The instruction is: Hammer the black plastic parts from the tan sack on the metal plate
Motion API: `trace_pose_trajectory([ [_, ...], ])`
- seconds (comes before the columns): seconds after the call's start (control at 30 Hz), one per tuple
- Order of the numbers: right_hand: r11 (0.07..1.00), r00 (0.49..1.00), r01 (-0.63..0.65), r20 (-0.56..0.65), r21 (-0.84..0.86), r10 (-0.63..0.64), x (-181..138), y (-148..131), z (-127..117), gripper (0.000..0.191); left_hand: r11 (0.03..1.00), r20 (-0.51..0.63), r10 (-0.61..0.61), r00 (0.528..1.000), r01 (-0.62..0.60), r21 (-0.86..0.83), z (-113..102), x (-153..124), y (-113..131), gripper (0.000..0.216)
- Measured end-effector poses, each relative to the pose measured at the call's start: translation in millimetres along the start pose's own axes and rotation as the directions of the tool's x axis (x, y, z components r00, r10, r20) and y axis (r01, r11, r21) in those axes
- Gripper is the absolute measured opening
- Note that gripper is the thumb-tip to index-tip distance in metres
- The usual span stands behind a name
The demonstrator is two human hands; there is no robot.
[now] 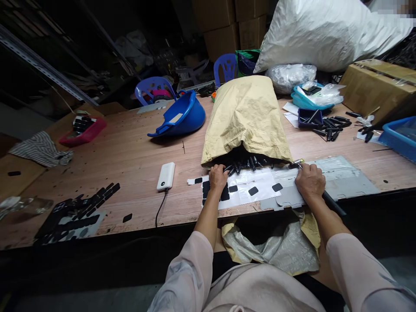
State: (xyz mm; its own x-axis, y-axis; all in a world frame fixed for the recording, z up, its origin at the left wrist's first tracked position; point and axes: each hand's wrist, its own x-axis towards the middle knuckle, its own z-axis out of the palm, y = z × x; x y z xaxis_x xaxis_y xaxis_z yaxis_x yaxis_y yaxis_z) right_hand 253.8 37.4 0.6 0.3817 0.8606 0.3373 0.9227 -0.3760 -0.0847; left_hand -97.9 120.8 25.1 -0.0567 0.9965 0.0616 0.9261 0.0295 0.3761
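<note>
holding hammer (pixel 334 203) w/ blk handle, silvery hd

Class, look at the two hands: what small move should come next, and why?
Probably the left hand should draw out one of the black pieces: its fingers are beside them at the open mouth of the sack, while the right hand grips a hammer-like tool.

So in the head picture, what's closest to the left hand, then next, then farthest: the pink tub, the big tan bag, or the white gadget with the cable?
1. Big tan bag: its mouth is right by the left hand.
2. White gadget: on the table, to the hand's left.
3. Pink tub: much farther left.
</note>
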Motion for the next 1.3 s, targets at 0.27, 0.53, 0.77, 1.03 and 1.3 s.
trace_pose_trajectory([
  [0.27,1.000,1.000,-0.007,0.018,0.014,0.006,-0.7,-1.6,-3.6,0.038,0.963,-0.280,-0.023,0.960,-0.053,-0.263,-7.0,-65.2,-5.7,0.005],
  [0.53,0.999,1.000,-0.015,0.022,0.032,0.015,-0.4,-2.1,-4.8,0.039,0.788,0.031,0.483,0.875,-0.419,-0.452,40.2,-132.9,64.3,0.013],
  [0.77,0.998,0.999,-0.038,0.021,0.059,0.036,-2.8,-4.5,-8.7,0.041,0.787,0.083,0.475,0.876,-0.381,-0.486,51.4,-124.4,65.5,0.023],
  [1.03,0.957,0.995,-0.099,0.039,0.271,0.092,3.1,9.8,-18.5,0.042,0.787,0.096,0.471,0.877,-0.368,-0.496,57.3,-122.2,64.0,0.019],
  [1.3,0.765,0.998,0.058,-0.010,0.641,-0.067,-78.3,-8.9,-57.0,0.038,0.765,0.049,0.488,0.872,-0.400,-0.504,61.2,-122.5,62.9,0.021],
])
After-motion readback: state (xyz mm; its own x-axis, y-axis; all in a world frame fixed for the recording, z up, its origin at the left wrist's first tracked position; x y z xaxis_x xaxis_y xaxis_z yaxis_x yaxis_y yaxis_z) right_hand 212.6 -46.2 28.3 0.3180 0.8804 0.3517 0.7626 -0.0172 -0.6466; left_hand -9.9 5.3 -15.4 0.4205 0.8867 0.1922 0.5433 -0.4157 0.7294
